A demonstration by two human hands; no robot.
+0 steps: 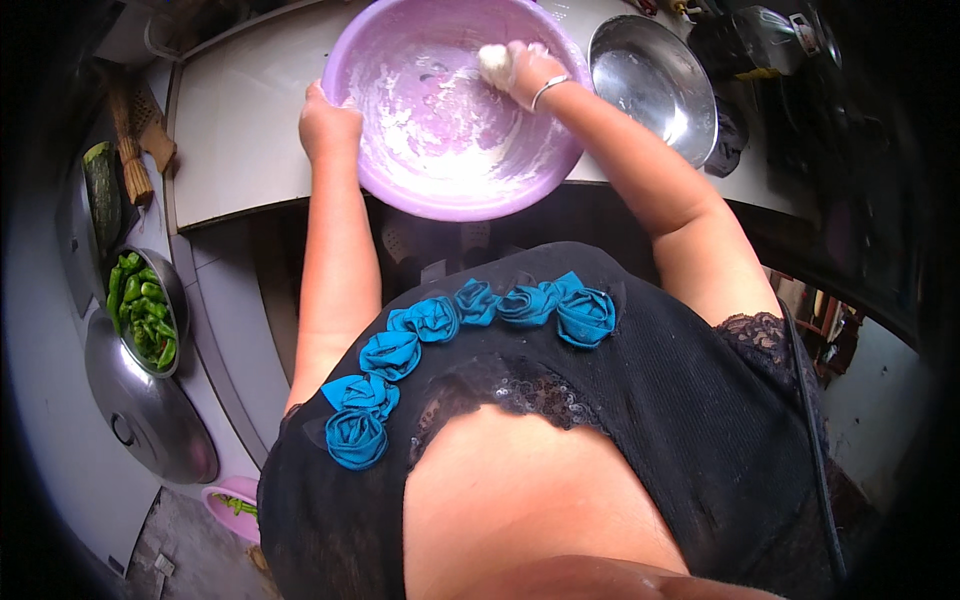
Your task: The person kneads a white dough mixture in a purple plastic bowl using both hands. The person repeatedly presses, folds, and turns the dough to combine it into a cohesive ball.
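Observation:
A large purple plastic basin [457,208] stands at the counter's front edge, its inside smeared with white flour or dough. My left hand [330,120] grips the basin's left rim, thumb on the inner side. Inside the basin, at the upper right, my right hand [531,73] is closed around a lump of pale dough [495,66]. Dough residue coats the fingers of that hand, and a silver bangle [546,93] circles its wrist.
Right of the basin is a metal bowl [652,90], with a large clear plastic bottle [757,41] beyond. Along the left lie a straw brush [129,150], a long green gourd [103,195], a bowl of green peppers [146,315] and a metal lid [150,412]. A pink basin [232,517] sits lower left.

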